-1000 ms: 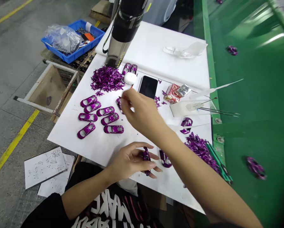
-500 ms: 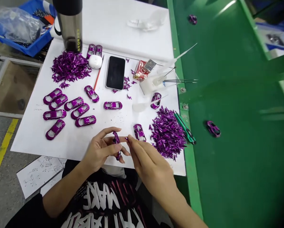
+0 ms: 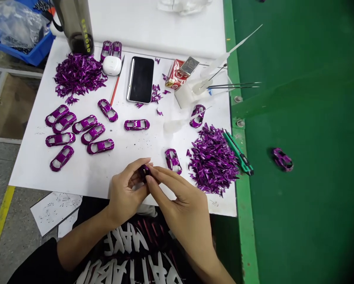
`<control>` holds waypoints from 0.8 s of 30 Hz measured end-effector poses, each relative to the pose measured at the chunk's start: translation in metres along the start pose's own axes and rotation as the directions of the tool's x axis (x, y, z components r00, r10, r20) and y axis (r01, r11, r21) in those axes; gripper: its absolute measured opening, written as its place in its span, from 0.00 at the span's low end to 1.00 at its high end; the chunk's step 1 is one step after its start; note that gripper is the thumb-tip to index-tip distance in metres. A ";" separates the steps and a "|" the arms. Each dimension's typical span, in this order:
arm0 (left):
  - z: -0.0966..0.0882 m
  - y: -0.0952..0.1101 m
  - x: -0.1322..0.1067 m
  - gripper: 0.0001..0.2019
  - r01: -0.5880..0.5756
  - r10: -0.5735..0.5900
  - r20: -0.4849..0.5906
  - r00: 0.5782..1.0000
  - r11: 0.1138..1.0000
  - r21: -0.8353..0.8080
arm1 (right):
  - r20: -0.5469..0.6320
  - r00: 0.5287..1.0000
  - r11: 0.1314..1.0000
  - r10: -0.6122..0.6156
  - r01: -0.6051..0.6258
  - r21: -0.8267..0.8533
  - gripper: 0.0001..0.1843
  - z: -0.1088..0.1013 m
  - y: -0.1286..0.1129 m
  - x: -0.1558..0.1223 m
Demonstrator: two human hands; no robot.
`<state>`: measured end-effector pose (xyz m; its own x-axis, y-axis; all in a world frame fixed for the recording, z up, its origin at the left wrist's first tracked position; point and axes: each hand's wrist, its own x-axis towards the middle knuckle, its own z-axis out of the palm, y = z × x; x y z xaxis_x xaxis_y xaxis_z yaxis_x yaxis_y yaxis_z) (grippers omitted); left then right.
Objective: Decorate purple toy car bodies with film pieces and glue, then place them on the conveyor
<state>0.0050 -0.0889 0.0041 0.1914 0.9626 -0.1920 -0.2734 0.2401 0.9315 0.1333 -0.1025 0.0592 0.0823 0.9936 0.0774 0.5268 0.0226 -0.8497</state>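
Note:
My left hand is closed round a shiny purple toy car body, held up just above the front of the white board. My right hand meets it from the right, thumb and index finger pinched against the car. A sliver of purple shows at those fingertips; most of the small purple piece there is hidden. Just beyond the right hand lies another purple toy car. To its right is a heap of small pointed purple pieces, with a green cutter knife along its edge.
Several toy car bodies lie at the left of the board, below a second purple heap. A bottle, a phone, a red box and a white holder with tweezers stand behind. A green surface borders the right.
My right hand has brought the small purple piece left onto the car. The car has turned in my left hand and is now mostly covered by fingers. The camera view has shifted.

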 end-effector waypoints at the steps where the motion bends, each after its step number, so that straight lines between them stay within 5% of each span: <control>1: 0.001 -0.001 0.000 0.21 -0.022 0.022 -0.007 1.000 0.999 0.030 | -0.006 1.000 0.999 -0.019 0.019 -0.027 0.13 0.003 0.000 -0.001; 8: -0.002 0.001 0.003 0.23 -0.104 0.100 0.039 0.994 0.986 0.127 | -0.077 0.989 0.978 -0.124 0.109 -0.176 0.13 0.002 0.003 -0.007; 11: -0.010 0.003 0.004 0.42 -0.060 0.048 0.233 0.971 0.997 0.045 | 0.085 0.995 0.995 -0.059 0.066 -0.078 0.12 -0.014 0.007 0.001; 13: -0.016 0.002 0.002 0.46 -0.129 0.095 0.321 0.942 0.988 0.087 | 0.246 0.969 1.000 -0.029 0.029 0.003 0.20 -0.022 0.007 0.005; 18: -0.020 -0.004 -0.004 0.43 -0.334 0.228 0.346 0.910 0.897 0.289 | 0.321 0.946 0.999 -0.050 0.045 0.023 0.26 -0.026 0.003 0.004; 22: -0.013 -0.003 -0.004 0.38 -0.379 0.278 0.315 0.908 0.866 0.327 | 0.459 0.878 0.982 -0.136 0.180 -0.052 0.14 -0.060 0.000 0.030; 24: -0.008 -0.004 -0.002 0.28 -0.434 0.376 0.217 0.901 0.786 0.441 | 0.297 0.946 0.950 -0.128 0.203 -0.239 0.06 -0.083 0.003 0.062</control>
<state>-0.0017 -0.0906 -0.0015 0.2743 0.9302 0.2441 0.1178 -0.2844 0.9515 0.2102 -0.0504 0.1044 -0.2407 0.9702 0.0275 0.7188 0.1972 -0.6667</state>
